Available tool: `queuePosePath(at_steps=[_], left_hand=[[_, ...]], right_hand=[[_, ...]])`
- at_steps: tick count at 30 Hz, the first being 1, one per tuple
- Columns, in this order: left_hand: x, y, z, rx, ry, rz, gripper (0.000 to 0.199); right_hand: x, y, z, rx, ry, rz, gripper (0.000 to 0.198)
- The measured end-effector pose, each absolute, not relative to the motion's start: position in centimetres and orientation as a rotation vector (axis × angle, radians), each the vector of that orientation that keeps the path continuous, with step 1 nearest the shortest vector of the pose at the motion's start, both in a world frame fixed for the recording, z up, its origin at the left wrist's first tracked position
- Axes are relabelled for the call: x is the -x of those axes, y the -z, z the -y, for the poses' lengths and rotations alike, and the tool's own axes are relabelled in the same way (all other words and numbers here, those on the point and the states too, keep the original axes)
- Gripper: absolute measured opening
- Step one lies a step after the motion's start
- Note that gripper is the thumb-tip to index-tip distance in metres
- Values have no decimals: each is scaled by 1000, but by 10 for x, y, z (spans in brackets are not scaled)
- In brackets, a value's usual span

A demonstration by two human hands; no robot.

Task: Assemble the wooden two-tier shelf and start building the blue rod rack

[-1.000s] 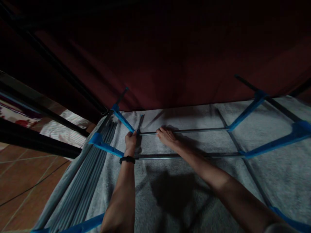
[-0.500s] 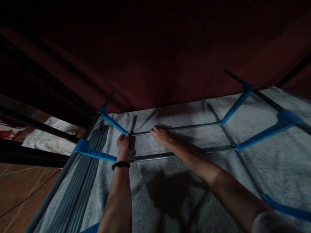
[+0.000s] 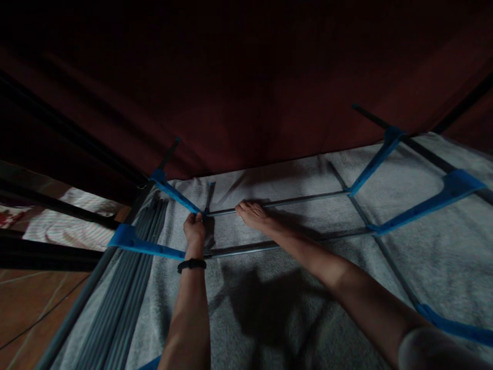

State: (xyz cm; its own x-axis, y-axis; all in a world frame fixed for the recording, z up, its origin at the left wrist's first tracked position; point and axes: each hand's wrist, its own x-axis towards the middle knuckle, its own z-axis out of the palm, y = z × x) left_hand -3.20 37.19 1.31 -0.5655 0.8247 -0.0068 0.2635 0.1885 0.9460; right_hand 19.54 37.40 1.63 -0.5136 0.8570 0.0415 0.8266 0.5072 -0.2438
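Note:
My left hand [image 3: 194, 231], with a dark band on the wrist, is closed around the end of a blue plastic bracket [image 3: 175, 195], where the bracket meets the tubes. My right hand [image 3: 251, 214] is wrapped over a thin grey metal tube [image 3: 300, 199], a short way right of that joint. This tube runs to another blue bracket [image 3: 372, 167] on the right. Nearer to me, a second crossing tube [image 3: 246, 251] lies parallel to it and passes under my right forearm. A lower left blue bracket [image 3: 142, 245] reaches behind my left wrist, its end hidden there.
Several loose grey tubes [image 3: 123, 288] lie side by side at the left on a grey blanket [image 3: 442, 267]. Another blue bracket [image 3: 427, 205] joins the right side tube. Behind hangs a dark red surface [image 3: 269, 128]. Dark bars, striped cloth [image 3: 73, 221] and tiled floor [image 3: 31, 303] are at left.
Both hands keep their grips in nearly the same places. The view has shifted slightly, and the left brackets appear a little farther left.

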Motion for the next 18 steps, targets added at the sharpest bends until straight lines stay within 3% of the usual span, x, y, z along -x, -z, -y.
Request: queuePosePath(at_steps=[8,18], left_hand=[[35,-3,-379,-1225,-1211,-2131,9],[27,-3,-374,-1326,-1137,-2215,30]], right_hand=[[-188,-11,-385,1446,-266,2643,36],[-190,-16,-390,1445,-341,2702,43]])
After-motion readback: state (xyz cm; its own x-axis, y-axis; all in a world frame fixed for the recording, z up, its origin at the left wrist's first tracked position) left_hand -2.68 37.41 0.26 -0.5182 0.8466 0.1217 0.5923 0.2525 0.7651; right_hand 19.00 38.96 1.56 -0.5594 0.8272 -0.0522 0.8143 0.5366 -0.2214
